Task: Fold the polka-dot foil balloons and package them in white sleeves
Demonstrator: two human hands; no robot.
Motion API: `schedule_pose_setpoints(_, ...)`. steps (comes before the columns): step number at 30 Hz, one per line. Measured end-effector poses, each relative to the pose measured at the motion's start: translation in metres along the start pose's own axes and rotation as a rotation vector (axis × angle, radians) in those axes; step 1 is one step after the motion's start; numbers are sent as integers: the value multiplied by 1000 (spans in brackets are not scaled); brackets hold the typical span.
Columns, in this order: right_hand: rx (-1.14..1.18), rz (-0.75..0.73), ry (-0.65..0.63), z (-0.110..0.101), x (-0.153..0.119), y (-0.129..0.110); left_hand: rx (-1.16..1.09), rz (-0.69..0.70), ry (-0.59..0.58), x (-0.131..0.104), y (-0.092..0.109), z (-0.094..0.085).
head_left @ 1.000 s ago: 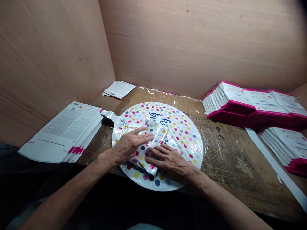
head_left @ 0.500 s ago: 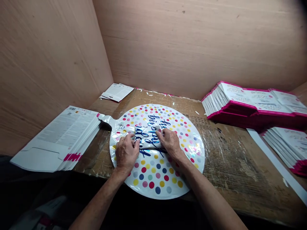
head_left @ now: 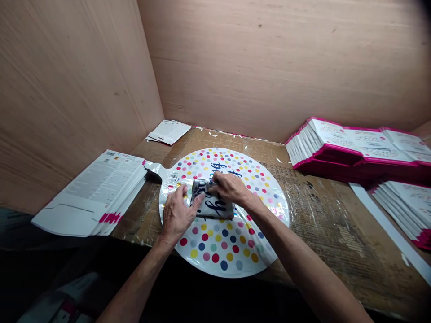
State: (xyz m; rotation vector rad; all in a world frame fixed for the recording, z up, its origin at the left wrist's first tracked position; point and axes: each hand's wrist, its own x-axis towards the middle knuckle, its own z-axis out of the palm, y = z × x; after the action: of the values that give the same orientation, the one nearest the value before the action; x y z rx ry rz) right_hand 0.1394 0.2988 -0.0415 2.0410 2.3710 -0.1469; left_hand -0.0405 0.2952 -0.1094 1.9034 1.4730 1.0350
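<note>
A flat, round foil balloon [head_left: 225,251] with multicoloured dots and dark blue lettering lies on the bench, its neck pointing left. On top of it is a folded foil balloon [head_left: 210,208], silvery white with blue script. My left hand [head_left: 177,213] is at the folded balloon's left edge, its thumb pressing on top and its fingers alongside. My right hand [head_left: 230,186] pinches the folded balloon's far upper part with bent fingers. Its fingertips are partly hidden, and the forearm crosses the dotted balloon's right side.
A stack of printed cards [head_left: 90,193] lies at the left, with smaller cards [head_left: 170,131] behind. Pink-edged printed packs [head_left: 357,139] stand in rows at the back right, with another stack [head_left: 404,206] nearer. Wooden panels [head_left: 235,67] rise behind the cardboard-covered bench [head_left: 313,233].
My right hand has moved up and left across the folded balloon, which now looks shorter and greyer on top. My left thumb and fingers have spread slightly. The view has shifted a little.
</note>
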Motion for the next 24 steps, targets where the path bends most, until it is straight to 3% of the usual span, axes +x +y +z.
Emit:
schedule_pose_setpoints(3, 147, -12, 38, 6, -27, -9, -457, -140, -132, -2, 9, 0)
schedule_pose_setpoints(5, 247, 13, 50, 10, -37, -18, -607, -169, -141, -5, 15, 1)
schedule_pose_setpoints(8, 415, -6, 49, 15, -40, -32, -563, -160, -42, -12, 19, -2)
schedule_pose_setpoints(11, 564, -75, 105, 23, -42, -35, -460, -156, -34, -14, 7, -27)
schedule_pose_setpoints(13, 631, -55, 163, 31, -47, -27, -249, -126, 82, -9, -9, -56)
schedule_pose_setpoints(15, 689, -12, 182, 41, -54, -15, 193, -101, 254, -1, -27, -89)
schedule_pose_setpoints(16, 711, 6, 176, 46, -59, -8, 463, -111, 285, 3, -36, -104)
schedule_pose_setpoints(18, 735, 38, 161, 56, -68, 5, 877, -159, 193, 10, -48, -125)
schedule_pose_setpoints(19, 739, 55, 162, 60, -72, 10, 982, -180, 114, 13, -52, -131)
schedule_pose_setpoints(24, 841, 116, 205, 68, -85, 23, 1058, -161, -125, 30, -53, -136)
